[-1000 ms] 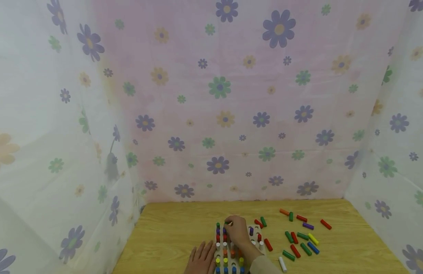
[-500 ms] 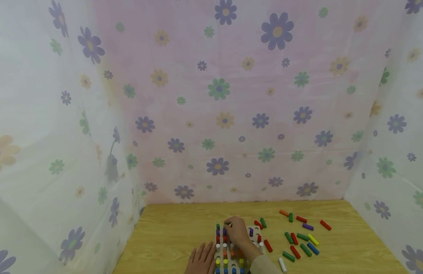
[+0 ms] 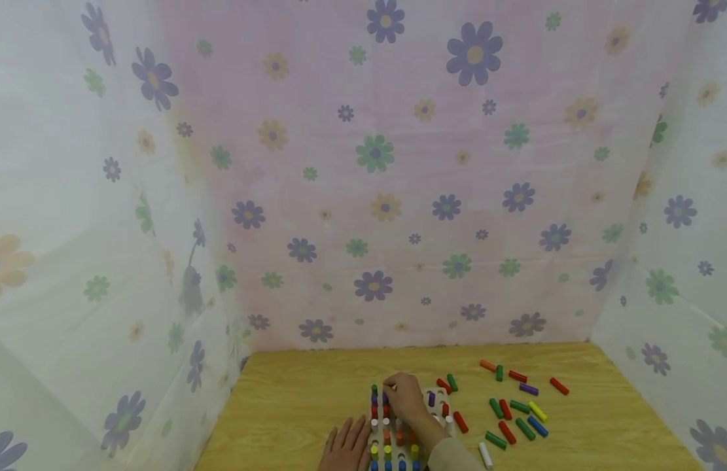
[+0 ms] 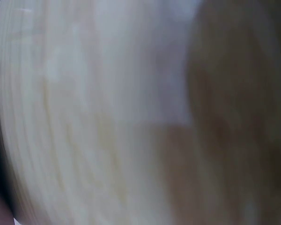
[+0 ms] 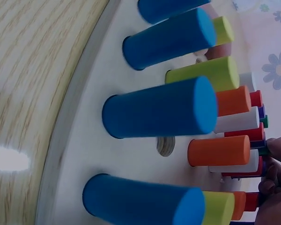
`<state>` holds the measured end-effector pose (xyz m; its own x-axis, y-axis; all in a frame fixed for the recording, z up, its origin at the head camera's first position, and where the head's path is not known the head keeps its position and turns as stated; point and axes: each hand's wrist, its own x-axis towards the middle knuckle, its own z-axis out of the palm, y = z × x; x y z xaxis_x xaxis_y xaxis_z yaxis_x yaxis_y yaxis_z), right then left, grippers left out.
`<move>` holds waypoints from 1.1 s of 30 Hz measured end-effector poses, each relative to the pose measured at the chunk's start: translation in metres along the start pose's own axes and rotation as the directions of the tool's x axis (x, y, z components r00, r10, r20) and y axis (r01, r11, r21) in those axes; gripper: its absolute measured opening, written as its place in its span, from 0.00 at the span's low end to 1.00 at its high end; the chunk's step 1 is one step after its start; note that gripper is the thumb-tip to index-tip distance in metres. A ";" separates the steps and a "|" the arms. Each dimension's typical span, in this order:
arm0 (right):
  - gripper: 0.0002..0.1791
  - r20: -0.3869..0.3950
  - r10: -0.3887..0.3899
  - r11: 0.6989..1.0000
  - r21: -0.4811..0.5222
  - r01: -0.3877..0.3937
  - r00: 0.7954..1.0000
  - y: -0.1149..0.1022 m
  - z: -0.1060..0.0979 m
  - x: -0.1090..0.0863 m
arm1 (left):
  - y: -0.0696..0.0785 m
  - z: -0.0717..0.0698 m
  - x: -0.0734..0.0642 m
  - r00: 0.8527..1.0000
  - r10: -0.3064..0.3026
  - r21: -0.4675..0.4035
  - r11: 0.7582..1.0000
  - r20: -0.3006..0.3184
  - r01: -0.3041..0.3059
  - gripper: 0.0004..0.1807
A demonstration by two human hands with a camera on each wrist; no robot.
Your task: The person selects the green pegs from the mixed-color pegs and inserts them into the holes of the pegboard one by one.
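Note:
A pale wooden pegboard stands near the front of the table, with rows of coloured pegs upright in its holes. My right hand reaches over its far rows, thumb and fingertips pinching a green peg at the far row. Another green peg stands at the far left corner. Blue pegs fill the near row, with orange pegs farther in. My left hand lies flat beside the board's left edge, fingers straight. The left wrist view is blurred.
Several loose pegs lie on the wooden table right of the board, among them a yellow peg, a purple peg and a white peg. Flowered cloth surrounds the table at the back and sides.
My right hand has shifted very slightly at the far row, still pinching the green peg. My left hand stays in place.

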<state>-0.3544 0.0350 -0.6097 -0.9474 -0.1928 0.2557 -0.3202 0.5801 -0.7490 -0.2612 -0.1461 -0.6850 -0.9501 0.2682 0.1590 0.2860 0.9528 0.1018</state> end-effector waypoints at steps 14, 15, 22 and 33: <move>0.09 0.032 -0.038 0.999 -0.014 0.039 0.999 -0.003 -0.009 0.000 | 0.001 0.002 0.000 0.999 -0.002 0.022 1.000 -0.044 0.003 0.30; 0.09 0.033 -0.039 0.999 -0.015 0.040 0.999 -0.003 -0.010 -0.001 | 0.001 0.003 0.000 0.999 -0.002 0.023 1.000 -0.052 0.003 0.29; 0.08 0.056 -0.018 1.000 0.000 0.018 0.998 -0.007 -0.019 -0.002 | 0.001 0.002 0.000 0.998 0.001 0.032 0.999 -0.060 0.001 0.29; 0.09 0.150 -0.068 0.995 0.079 0.057 0.986 -0.004 -0.037 -0.007 | 0.002 0.000 0.000 0.998 0.000 0.031 1.000 -0.059 0.002 0.29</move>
<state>-0.3468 0.0633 -0.5858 -0.9132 -0.3484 0.2113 -0.3726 0.5040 -0.7792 -0.2605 -0.1438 -0.6850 -0.9412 0.2594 0.2163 0.2804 0.9572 0.0720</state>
